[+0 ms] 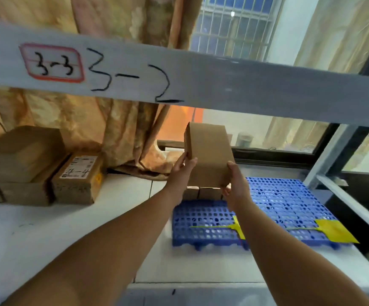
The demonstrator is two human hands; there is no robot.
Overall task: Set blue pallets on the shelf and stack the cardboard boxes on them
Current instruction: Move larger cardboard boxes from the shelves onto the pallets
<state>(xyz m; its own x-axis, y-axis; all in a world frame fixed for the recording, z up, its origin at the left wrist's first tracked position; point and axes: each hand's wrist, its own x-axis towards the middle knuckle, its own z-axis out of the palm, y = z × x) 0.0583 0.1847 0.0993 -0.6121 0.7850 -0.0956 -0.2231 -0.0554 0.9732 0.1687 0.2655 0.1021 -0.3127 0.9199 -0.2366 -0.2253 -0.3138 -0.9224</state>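
On the left of the white shelf [46,235] sit brown parcels [77,177]. Our left arm is extended forward, and our left hand [179,173] pinches the near left corner of a plain cardboard box [209,155] between thumb and fingers. Our right hand [236,188] curls round its near right corner. We hold it tilted over smaller boxes [203,193] on the blue pallets [289,204], where yellow tags [335,233] lie.
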